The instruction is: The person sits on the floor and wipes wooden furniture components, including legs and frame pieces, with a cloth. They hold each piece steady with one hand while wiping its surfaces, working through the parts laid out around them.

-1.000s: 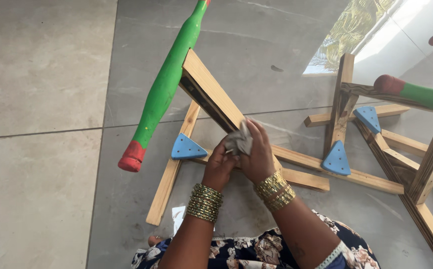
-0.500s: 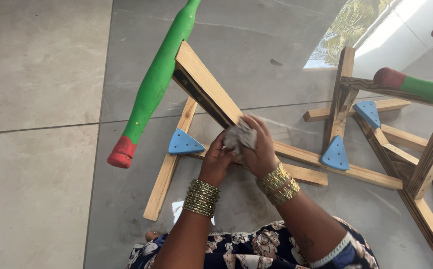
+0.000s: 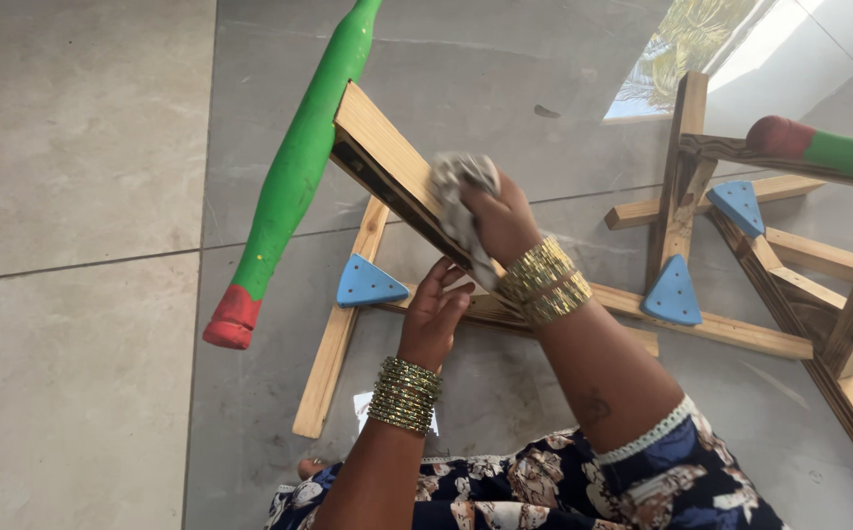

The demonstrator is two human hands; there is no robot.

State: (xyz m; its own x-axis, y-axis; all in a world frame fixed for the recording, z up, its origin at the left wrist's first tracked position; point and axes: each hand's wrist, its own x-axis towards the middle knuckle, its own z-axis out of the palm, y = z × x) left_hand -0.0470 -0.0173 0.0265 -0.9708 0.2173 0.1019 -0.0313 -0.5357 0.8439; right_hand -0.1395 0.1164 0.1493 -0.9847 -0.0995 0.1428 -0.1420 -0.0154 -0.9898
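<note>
Your right hand (image 3: 500, 221) keeps a clenched grip on a crumpled grey cloth (image 3: 458, 201), pressed on the slanted pale wooden plank (image 3: 387, 162). Below it, your left hand (image 3: 434, 312) grasps the plank's underside, likely steadying it. Left: long green rounded wooden post with red tip (image 3: 294, 177).

Crumpled grey cloth (image 3: 461, 201) against slanted pale wooden slat (image 3: 387, 162)
Cloth bunched, pressed onto upper face of slat partway along. Slat tilted, dark underside edge showing, upper end meeting long green club-shaped post with red tip (image 3: 294, 182), lower end joined to wooden floor frame.
</note>
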